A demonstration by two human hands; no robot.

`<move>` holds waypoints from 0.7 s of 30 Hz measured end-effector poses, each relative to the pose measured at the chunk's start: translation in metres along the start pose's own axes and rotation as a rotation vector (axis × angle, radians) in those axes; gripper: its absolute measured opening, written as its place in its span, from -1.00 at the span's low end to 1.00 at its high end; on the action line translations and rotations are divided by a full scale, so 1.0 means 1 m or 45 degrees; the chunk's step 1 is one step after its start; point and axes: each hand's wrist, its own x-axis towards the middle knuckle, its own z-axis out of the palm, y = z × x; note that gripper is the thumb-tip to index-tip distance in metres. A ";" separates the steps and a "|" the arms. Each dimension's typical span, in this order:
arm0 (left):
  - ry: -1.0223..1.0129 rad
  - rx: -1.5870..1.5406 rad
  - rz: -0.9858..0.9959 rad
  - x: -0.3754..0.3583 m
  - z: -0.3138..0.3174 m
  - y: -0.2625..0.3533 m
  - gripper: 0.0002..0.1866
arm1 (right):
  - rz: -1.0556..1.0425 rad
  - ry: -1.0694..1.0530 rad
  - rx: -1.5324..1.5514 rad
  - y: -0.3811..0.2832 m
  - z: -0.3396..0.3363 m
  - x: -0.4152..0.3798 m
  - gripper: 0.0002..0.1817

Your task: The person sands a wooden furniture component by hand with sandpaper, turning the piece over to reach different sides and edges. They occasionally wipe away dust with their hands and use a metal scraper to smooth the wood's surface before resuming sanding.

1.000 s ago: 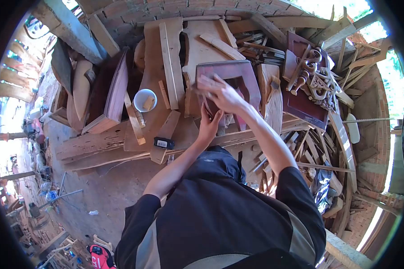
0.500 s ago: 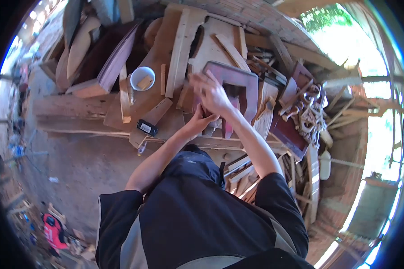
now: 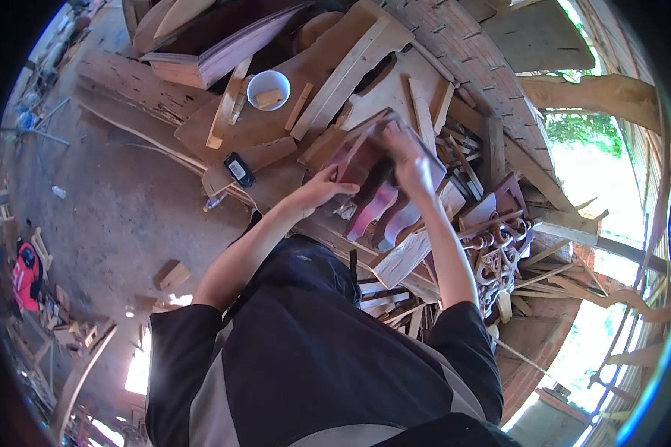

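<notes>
The left hand point(image 3: 322, 191) was pressed flat, fingers together, against the near left side of a reddish wooden frame point(image 3: 365, 160) that stood tilted on a messy pile of boards in the middle of the bench, and the right hand point(image 3: 410, 160) lay on top of the frame's far right side with its fingers curled over the wood. A white bowl point(image 3: 268, 89) with a small wood block in it sat far to the left, well apart from the hands, and a small black box point(image 3: 239, 170) lay on a plank just left of the left hand. Curly carved wood pieces point(image 3: 499, 253) lay to the right, near the right arm.
</notes>
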 end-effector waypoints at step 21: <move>0.525 0.200 0.232 -0.033 0.030 -0.018 -0.39 | -0.491 -0.209 0.330 -0.009 0.011 -0.021 -0.54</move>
